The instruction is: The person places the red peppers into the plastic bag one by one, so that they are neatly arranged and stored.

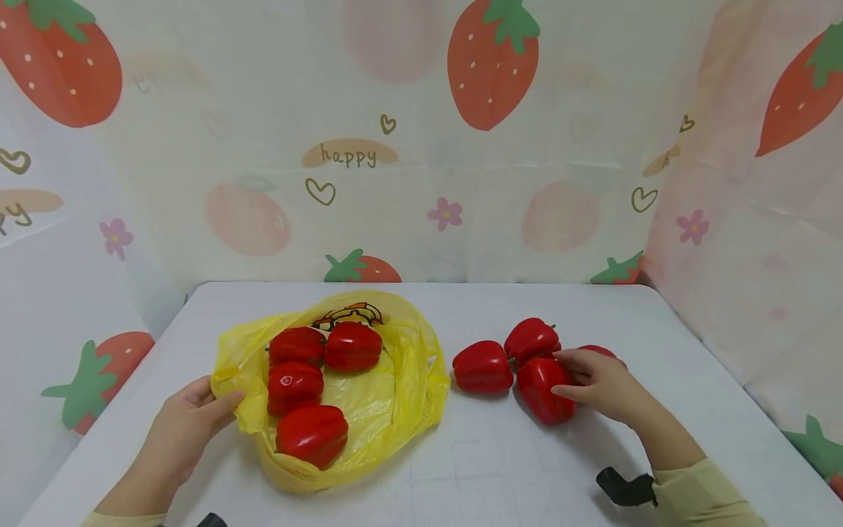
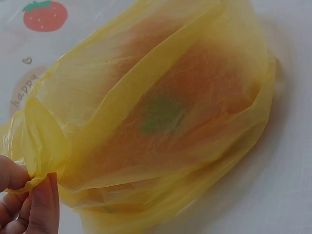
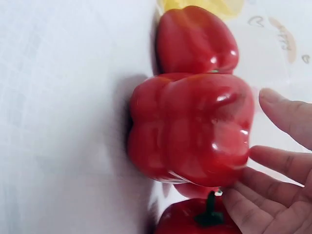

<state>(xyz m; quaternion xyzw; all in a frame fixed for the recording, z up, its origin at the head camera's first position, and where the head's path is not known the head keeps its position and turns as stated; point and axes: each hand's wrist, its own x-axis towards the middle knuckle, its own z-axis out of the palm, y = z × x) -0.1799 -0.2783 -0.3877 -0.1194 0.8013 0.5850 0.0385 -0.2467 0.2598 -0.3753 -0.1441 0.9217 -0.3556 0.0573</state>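
My left hand (image 1: 187, 428) pinches the left rim of a yellow plastic bag (image 1: 369, 432) that lies wide open on the table. Thumb and fingers (image 2: 44, 204) grip its gathered edge in the left wrist view. Inside the bag sit several red bell peppers (image 1: 312, 433), showing dimly through the plastic from the side. At the right, my right hand (image 1: 602, 384) reaches over a red bell pepper (image 1: 541, 395). In the right wrist view, fingertips lie right at that pepper (image 3: 190, 129), while the thumb (image 3: 275, 97) stands apart from it.
Around the right hand are more red bell peppers: one at the left (image 1: 483, 367), one behind (image 1: 530, 340), and one partly hidden by the hand (image 1: 599, 350). A white cloth covers the table (image 1: 474, 476). Strawberry-print curtains (image 1: 421, 205) close off the back and sides.
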